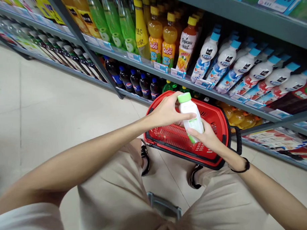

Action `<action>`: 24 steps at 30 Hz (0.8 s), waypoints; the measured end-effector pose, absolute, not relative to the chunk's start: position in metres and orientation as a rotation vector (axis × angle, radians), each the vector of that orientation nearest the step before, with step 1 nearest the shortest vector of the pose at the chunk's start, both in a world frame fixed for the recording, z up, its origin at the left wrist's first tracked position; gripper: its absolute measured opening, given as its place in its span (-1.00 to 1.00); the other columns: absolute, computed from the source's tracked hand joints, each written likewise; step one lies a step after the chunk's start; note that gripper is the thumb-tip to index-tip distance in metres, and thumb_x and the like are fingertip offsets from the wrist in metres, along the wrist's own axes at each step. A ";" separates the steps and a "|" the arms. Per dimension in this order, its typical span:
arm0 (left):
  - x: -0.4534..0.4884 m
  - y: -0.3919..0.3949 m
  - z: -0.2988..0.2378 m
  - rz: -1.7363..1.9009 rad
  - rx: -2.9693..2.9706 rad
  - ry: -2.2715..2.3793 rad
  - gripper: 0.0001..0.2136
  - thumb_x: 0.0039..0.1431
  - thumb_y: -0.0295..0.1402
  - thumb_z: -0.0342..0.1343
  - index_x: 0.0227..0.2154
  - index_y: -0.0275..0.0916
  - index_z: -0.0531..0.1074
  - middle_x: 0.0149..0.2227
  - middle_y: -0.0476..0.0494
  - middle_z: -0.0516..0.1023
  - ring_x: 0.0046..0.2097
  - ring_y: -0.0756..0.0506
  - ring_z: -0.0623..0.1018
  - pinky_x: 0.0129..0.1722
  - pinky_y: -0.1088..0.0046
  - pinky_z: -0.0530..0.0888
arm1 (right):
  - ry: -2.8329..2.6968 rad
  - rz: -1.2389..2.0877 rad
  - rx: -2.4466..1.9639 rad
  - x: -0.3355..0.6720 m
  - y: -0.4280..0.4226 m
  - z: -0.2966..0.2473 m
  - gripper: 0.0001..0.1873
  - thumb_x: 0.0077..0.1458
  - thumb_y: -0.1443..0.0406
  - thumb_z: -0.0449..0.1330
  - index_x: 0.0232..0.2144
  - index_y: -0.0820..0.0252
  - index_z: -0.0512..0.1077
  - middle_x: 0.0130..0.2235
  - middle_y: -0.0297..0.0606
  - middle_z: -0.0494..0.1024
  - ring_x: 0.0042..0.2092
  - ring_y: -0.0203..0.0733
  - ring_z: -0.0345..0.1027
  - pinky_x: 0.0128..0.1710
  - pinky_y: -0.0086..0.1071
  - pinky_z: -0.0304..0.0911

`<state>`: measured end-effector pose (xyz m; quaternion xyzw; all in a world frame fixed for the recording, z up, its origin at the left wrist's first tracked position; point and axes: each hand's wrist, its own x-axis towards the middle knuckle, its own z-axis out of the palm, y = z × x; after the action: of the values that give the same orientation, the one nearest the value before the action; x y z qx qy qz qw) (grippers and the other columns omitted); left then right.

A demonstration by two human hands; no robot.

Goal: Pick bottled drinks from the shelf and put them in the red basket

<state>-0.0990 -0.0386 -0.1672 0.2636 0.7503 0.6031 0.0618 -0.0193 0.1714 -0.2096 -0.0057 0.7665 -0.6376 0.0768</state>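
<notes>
Both of my hands grip a white bottle point(190, 108) with a light green cap, tilted over a red shopping basket point(219, 117). My left hand point(169, 109) wraps the upper part just under the cap, its thumb across the front. Lower down, my right hand point(207, 136) clasps the side and base. Green print shows on the label, but the words are too small to read. The basket stands on the floor between my feet and the shelf, its black handle point(238, 140) folded out at the right. Part of the basket's inside is hidden behind my hands and the bottle.
Grey shelves ahead hold orange Qoo bottles point(168, 44), a Tropicana bottle point(186, 43) and several white bottles with blue caps point(205, 56). Dark Pepsi bottles point(134, 82) stand on the lowest shelf. A grey stool-like frame point(164, 205) lies beneath me on the tiled floor point(55, 108).
</notes>
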 end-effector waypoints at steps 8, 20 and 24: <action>-0.107 -0.039 -0.173 1.767 0.713 2.364 -0.46 0.25 0.08 0.32 0.01 -0.30 0.44 -0.01 -0.27 0.68 -0.08 -0.19 0.68 -0.12 0.28 0.60 | 2.064 -2.003 0.096 -0.017 0.167 -0.202 -0.36 -0.05 -0.06 0.57 -0.09 0.17 0.47 -0.39 -0.34 0.57 -0.53 -0.27 0.33 -0.63 -0.38 0.32; -0.104 -0.035 -0.170 2.046 0.813 2.021 -0.59 0.20 -0.10 0.44 -0.13 -0.30 0.47 -0.10 -0.22 0.64 -0.17 -0.08 0.65 -0.27 0.44 0.62 | 1.489 -2.161 0.273 -0.020 0.176 -0.186 -0.22 -0.01 -0.31 0.32 -0.08 0.22 0.57 -0.34 -0.12 0.65 -0.55 -0.18 0.46 -0.86 -0.54 -0.08; -0.104 -0.037 -0.170 2.036 0.829 2.045 -0.59 0.22 -0.10 0.41 -0.10 -0.33 0.48 -0.16 -0.19 0.62 -0.18 -0.07 0.64 -0.25 0.44 0.61 | 1.442 -2.165 0.242 -0.021 0.176 -0.190 -0.21 0.02 -0.32 0.30 -0.08 0.25 0.57 -0.35 -0.13 0.65 -0.58 -0.19 0.44 -0.87 -0.51 -0.05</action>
<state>-0.1036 -0.0367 -0.1696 0.2754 0.6796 0.6764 0.0696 -0.0208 0.1760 -0.1899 0.0895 0.5327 -0.7999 0.2616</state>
